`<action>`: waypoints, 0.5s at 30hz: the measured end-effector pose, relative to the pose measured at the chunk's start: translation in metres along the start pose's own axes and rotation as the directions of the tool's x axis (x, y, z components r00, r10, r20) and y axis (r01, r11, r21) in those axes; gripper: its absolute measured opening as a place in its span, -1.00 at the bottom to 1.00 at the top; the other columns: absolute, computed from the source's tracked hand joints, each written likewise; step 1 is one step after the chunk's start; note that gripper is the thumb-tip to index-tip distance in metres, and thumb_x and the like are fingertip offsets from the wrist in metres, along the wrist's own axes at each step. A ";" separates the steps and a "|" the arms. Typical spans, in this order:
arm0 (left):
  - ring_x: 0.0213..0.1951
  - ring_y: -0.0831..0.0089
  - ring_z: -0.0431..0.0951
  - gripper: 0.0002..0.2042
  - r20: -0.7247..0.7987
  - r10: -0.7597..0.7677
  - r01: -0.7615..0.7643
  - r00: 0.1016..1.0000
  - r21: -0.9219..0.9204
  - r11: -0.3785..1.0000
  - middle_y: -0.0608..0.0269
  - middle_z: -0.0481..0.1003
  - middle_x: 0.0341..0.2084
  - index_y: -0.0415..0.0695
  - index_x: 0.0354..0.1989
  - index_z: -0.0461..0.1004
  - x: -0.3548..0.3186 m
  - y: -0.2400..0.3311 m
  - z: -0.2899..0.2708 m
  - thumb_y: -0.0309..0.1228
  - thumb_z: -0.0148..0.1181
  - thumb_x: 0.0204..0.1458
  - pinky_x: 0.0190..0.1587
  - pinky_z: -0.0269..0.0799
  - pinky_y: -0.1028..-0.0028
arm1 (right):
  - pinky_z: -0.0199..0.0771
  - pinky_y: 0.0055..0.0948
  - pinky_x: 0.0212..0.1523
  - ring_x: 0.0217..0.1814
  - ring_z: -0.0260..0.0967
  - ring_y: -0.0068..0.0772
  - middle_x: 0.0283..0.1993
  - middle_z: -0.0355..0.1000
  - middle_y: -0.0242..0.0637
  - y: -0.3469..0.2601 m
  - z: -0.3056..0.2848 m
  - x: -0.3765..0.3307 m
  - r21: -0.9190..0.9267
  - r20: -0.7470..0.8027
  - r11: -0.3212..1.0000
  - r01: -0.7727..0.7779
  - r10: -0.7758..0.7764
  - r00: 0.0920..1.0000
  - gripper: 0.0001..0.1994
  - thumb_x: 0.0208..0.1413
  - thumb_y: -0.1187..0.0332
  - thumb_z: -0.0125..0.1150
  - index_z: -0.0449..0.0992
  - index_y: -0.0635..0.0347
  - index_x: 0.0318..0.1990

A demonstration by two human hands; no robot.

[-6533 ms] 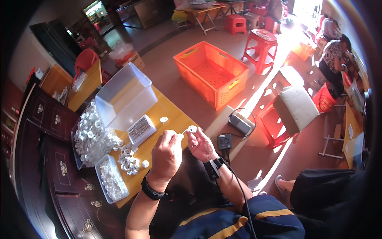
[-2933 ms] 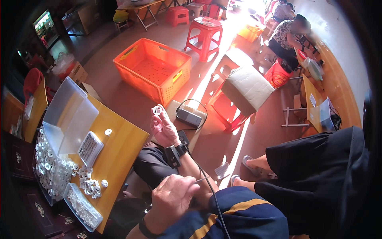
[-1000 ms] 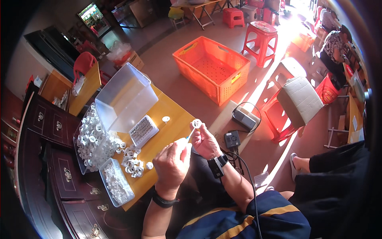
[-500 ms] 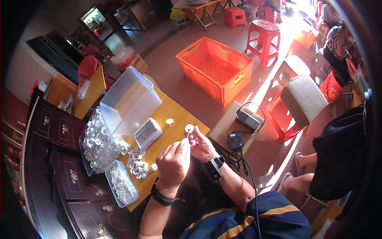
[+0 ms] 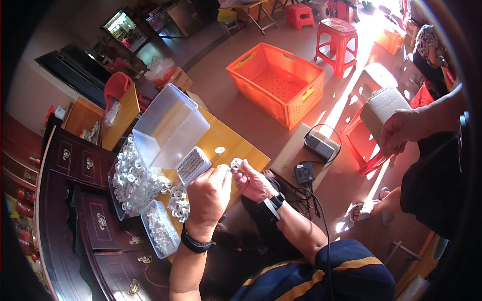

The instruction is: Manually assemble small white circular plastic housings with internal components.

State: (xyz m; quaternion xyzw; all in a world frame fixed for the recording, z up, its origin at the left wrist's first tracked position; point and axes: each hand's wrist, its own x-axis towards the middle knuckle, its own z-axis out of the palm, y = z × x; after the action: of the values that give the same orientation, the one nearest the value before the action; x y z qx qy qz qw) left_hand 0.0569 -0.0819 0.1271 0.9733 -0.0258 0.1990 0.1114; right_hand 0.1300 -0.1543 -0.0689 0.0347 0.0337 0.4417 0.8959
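Note:
Between the thumb and fingers of my right hand (image 5: 253,183) is a small round white plastic piece (image 5: 236,164), held up over the table's edge. My left hand (image 5: 210,189) is closed in a pinch beside that piece; whatever lies in its fingertips is too small to make out. Just beyond the left hand sits a white tray (image 5: 194,165) with rows of small parts. A white disc (image 5: 219,150) lies on the wooden table (image 5: 246,149). Loose white ring-shaped parts (image 5: 178,203) are heaped left of my left hand, which partly covers them.
A clear bin (image 5: 120,203) overflows with white parts. Near it are an open translucent box (image 5: 170,130) and a small tub (image 5: 173,246) of clear bits. An orange crate (image 5: 278,90), red stool (image 5: 337,47) and cabled devices (image 5: 320,146) stand beyond. Another person's hand (image 5: 401,130) reaches in at right.
My left fingertips have risen closer to the white piece, and that hand now hides a loose round part. Another person's arm has come in at right. The whole view has shifted slightly.

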 end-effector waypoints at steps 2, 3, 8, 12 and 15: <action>-0.39 0.09 0.62 -0.90 0.038 -0.010 0.010 0.999 0.012 1.000 0.07 0.59 -0.47 -0.21 -0.30 0.55 0.002 0.001 -0.002 -0.56 0.27 0.00 -0.36 0.52 0.27 | 0.45 -0.73 -0.37 -0.33 0.40 -0.65 -0.22 0.49 -0.43 -0.001 -0.001 0.000 -0.028 -0.030 1.000 -0.001 0.000 1.000 -0.77 0.27 0.18 0.20 0.48 0.08 -0.05; -0.39 0.09 0.62 -0.91 0.041 -0.003 0.002 0.999 0.028 1.000 0.07 0.59 -0.47 -0.20 -0.30 0.55 0.003 0.001 -0.001 -0.55 0.27 0.01 -0.36 0.51 0.26 | 0.45 -0.73 -0.37 -0.33 0.40 -0.65 -0.22 0.49 -0.43 0.000 -0.002 0.000 -0.029 -0.031 1.000 -0.001 0.000 1.000 -0.77 0.27 0.18 0.20 0.48 0.08 -0.05; -0.41 0.09 0.60 -0.93 0.038 0.012 -0.013 0.999 0.037 0.999 0.08 0.57 -0.50 -0.18 -0.32 0.54 0.000 -0.002 0.003 -0.54 0.27 0.01 -0.38 0.50 0.25 | 0.45 -0.77 -0.40 -0.33 0.41 -0.67 -0.25 0.49 -0.44 0.001 0.001 0.001 -0.056 -0.093 0.998 0.009 -0.015 0.996 -0.78 0.27 0.18 0.20 0.48 0.06 -0.06; -0.43 0.11 0.59 -0.93 0.036 0.040 -0.042 0.999 0.051 0.998 0.10 0.55 -0.52 -0.16 -0.32 0.54 -0.002 0.002 0.003 -0.54 0.26 0.02 -0.40 0.48 0.24 | 0.46 -0.77 -0.40 -0.33 0.41 -0.68 -0.25 0.49 -0.44 0.002 0.001 0.001 -0.053 -0.094 0.999 0.010 -0.015 0.995 -0.78 0.26 0.18 0.22 0.48 0.06 -0.07; -0.43 0.12 0.58 -0.92 0.036 0.037 -0.039 0.999 0.062 0.997 0.11 0.54 -0.51 -0.17 -0.32 0.54 -0.003 0.000 0.003 -0.54 0.26 0.01 -0.40 0.48 0.25 | 0.45 -0.75 -0.41 -0.33 0.40 -0.67 -0.25 0.49 -0.43 0.002 0.001 0.002 -0.034 -0.099 0.999 -0.003 0.000 0.995 -0.78 0.26 0.18 0.22 0.48 0.06 -0.08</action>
State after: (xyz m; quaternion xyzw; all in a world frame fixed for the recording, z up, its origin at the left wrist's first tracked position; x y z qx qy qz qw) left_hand 0.0550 -0.0827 0.1226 0.9790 -0.0399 0.1846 0.0764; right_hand 0.1296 -0.1516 -0.0678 -0.0025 0.0707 0.4441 0.8932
